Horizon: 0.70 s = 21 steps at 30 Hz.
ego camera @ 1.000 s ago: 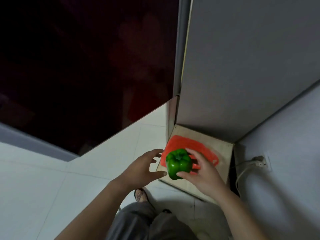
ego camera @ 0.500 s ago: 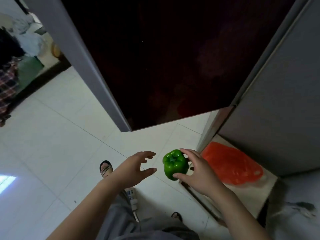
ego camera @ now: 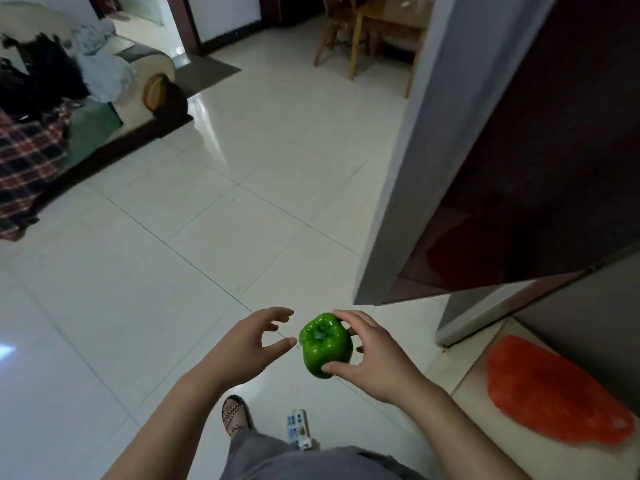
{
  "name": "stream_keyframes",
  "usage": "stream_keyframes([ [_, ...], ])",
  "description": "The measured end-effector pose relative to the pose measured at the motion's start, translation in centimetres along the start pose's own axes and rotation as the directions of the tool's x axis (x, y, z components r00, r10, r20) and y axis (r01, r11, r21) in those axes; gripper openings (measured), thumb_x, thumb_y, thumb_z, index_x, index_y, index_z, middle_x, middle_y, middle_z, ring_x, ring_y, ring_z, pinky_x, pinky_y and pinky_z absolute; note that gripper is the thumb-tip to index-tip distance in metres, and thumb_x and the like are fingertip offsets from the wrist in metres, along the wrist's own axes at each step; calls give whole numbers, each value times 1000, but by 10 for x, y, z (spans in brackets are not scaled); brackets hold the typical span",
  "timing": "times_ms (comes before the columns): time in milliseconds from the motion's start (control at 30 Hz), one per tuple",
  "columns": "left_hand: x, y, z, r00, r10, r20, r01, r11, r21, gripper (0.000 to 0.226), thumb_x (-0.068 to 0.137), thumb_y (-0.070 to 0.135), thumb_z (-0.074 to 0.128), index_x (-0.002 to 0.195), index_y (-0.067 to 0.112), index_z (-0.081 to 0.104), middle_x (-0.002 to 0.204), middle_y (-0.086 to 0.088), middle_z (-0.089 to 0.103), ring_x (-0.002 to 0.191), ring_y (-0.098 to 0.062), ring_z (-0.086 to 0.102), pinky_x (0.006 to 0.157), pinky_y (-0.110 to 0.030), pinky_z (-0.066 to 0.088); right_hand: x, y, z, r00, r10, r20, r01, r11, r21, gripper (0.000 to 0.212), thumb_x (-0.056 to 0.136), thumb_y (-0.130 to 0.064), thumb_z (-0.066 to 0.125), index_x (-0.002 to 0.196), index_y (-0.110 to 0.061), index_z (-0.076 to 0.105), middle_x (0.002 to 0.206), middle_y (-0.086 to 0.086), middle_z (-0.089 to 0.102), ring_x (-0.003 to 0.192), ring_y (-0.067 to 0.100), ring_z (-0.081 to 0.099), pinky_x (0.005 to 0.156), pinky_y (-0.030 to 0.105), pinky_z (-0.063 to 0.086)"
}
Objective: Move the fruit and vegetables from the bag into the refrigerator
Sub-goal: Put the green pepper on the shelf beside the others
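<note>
One dark-fronted refrigerator point(ego camera: 540, 140) rises above and right of both hands. Right of the right hand point(ego camera: 377, 358), an orange plastic bag point(ego camera: 554, 393) lies flat on a low platform point(ego camera: 474, 414). The left hand point(ego camera: 242, 351) hovers spread, fingers loosely curved, holding nothing. The right hand pinches a green bell pepper point(ego camera: 325, 344) between thumb and fingers, just beside the left fingertips.

Glossy green pepper point(ego camera: 325, 345) stem-up; flat orange bag point(ego camera: 554, 393) right.

Upper left: sofa point(ego camera: 157, 62) piled with clothes point(ego camera: 100, 69). Top centre: wooden chair point(ego camera: 333, 31), table point(ego camera: 393, 24). Bottom centre: power strip point(ego camera: 298, 429) on tiled floor point(ego camera: 166, 278).
</note>
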State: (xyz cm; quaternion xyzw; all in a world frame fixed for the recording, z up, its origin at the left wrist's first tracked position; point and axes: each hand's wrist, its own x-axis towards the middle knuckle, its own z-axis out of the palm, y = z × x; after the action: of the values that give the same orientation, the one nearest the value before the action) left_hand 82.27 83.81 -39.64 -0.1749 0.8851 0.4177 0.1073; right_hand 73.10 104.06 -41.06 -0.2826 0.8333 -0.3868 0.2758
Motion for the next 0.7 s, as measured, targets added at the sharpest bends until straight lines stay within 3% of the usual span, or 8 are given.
stream_keyframes([
  [200, 27, -80, -131, 999, 48, 18, -50, 987, 154, 44, 86, 43, 58, 127, 36, 44, 120, 24, 45, 111, -1, 49, 89, -18, 38, 95, -86, 64, 996, 70, -60, -68, 997, 40, 78, 68, -38, 79, 134, -34, 38, 128, -22, 38, 108, -3, 45, 95, 21, 43],
  [367, 63, -118, -209, 997, 65, -35, -60, 988, 140, 44, 85, 43, 58, 127, 36, 46, 121, 23, 47, 109, 1, 49, 84, -18, 37, 171, -143, 91, 991, 65, -117, -57, 996, 68, 78, 68, -40, 79, 134, -34, 37, 126, -23, 38, 108, -2, 45, 95, 23, 43],
  [533, 106, -142, -257, 999, 43, -3, -43, 995, 86, 42, 84, 42, 61, 124, 36, 48, 123, 19, 51, 108, 1, 51, 86, -21, 40, 230, -159, 88, 986, 83, -142, -75, 995, 59, 79, 68, -38, 80, 135, -33, 38, 129, -20, 39, 108, 0, 46, 96, 25, 43],
  [700, 193, -123, -288, 993, 117, 24, -120, 979, 164, 43, 85, 40, 60, 126, 32, 48, 127, 14, 51, 110, -4, 51, 85, -20, 38, 296, -158, 52, 970, 93, -225, -80, 995, 65, 77, 68, -34, 80, 134, -30, 40, 125, -19, 40, 103, 0, 46, 92, 22, 43],
])
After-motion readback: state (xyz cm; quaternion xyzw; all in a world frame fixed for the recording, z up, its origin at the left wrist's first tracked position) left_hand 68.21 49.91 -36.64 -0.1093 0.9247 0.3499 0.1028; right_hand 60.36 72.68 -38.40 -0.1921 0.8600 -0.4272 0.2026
